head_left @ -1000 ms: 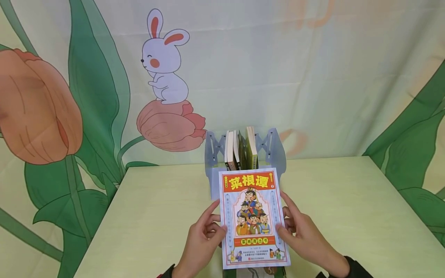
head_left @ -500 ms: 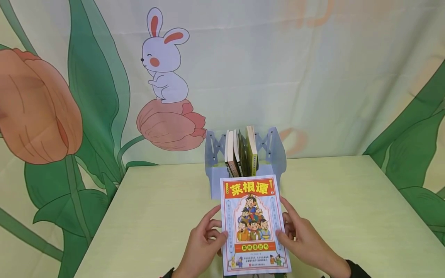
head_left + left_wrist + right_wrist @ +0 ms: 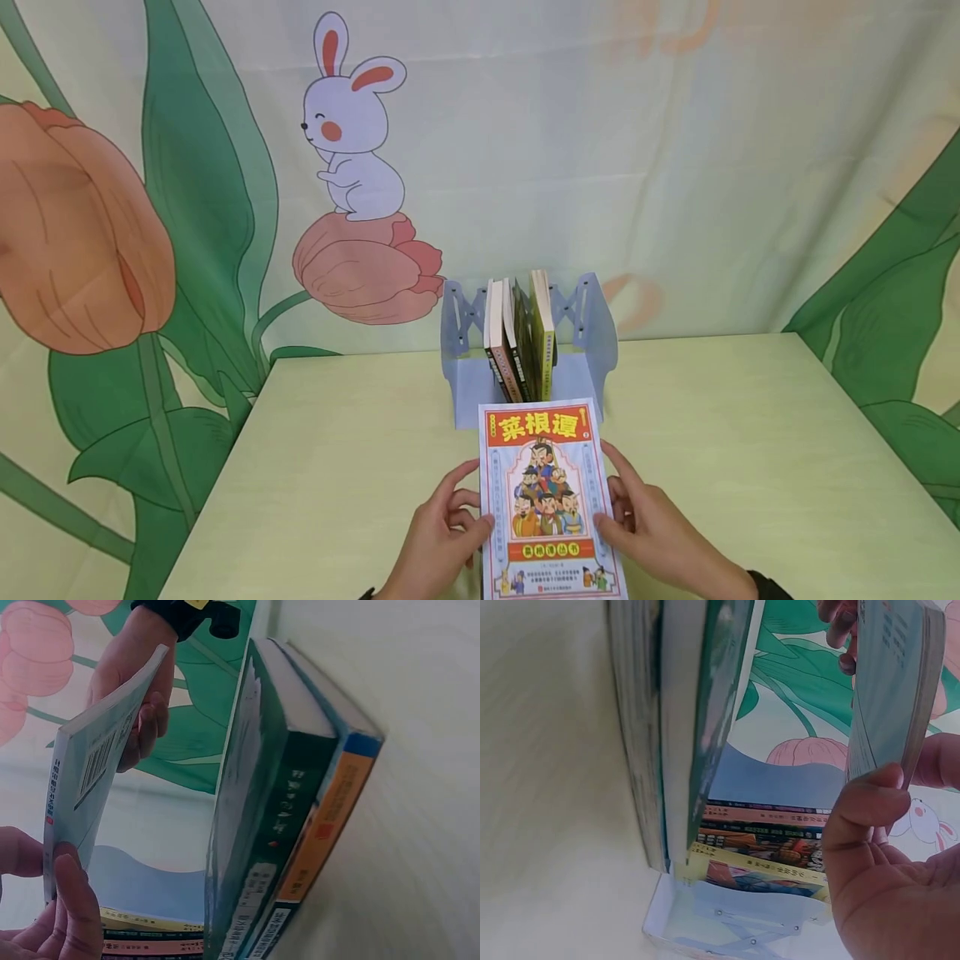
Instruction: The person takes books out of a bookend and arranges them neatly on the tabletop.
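Both hands hold a thin paperback book (image 3: 547, 500), its cover showing cartoon figures and a red title band. My left hand (image 3: 444, 533) pinches its left edge, thumb on the cover and fingers behind. On the opposite edge my right hand (image 3: 660, 529) grips in the same way. From the left wrist view, the held book (image 3: 97, 765) shows its back with a barcode, raised over a stack of books. The green-spined book (image 3: 281, 802) tops that stack, above an orange-spined book (image 3: 330, 810). In the right wrist view the right fingers curl at the edge of the held book (image 3: 892, 682).
A blue book rack (image 3: 600, 333) stands at the back middle of the pale table (image 3: 337, 467). Several upright books (image 3: 517, 350) lean in it, with gaps at either side. Behind hangs a printed cloth (image 3: 525, 167) with a rabbit and tulips.
The book and both hands have come down and nearer the front edge of the view. More of the rack and its book spines now shows above the cover.
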The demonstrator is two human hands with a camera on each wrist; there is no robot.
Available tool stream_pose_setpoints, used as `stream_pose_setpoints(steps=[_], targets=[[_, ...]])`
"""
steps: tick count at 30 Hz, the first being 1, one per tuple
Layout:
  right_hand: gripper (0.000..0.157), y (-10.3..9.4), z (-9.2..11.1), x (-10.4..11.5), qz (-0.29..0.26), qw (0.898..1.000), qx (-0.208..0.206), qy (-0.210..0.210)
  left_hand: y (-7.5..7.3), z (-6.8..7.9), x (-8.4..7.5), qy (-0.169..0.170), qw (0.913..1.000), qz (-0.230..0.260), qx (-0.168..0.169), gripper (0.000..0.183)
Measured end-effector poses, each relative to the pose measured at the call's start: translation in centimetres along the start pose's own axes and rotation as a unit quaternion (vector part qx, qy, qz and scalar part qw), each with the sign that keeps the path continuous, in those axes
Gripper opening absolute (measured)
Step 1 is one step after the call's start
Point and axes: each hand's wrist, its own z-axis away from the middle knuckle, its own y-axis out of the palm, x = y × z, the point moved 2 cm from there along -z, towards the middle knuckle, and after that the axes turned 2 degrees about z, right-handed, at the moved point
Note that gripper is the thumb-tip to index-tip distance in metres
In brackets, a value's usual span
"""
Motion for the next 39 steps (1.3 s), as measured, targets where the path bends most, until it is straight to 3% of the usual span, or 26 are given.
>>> stream_pose_setpoints(steps=[5, 14, 21, 39], targets=[[0.084, 0.4, 0.0, -0.6, -0.006, 1.000, 0.022, 0.020, -0.1, 0.0, 0.5, -0.028, 0.9996, -0.001, 0.007, 0.067], [0.084, 1.0, 0.3, -1.5, 0.000, 0.999, 0.040, 0.019, 0.0, 0.0, 1.3, -0.042, 0.9988, -0.014, 0.019, 0.068], [0.084, 1.2, 0.5, -1.7, 0.013, 0.996, 0.062, 0.061, 0.2, 0.2, 2.0, -0.058, 0.9977, -0.020, 0.028, 0.067], [0.085, 1.9, 0.3, -2.8, 0.020, 0.993, 0.079, 0.080, 0.2, 0.0, 3.4, -0.027, 0.9967, -0.061, 0.046, 0.067]])
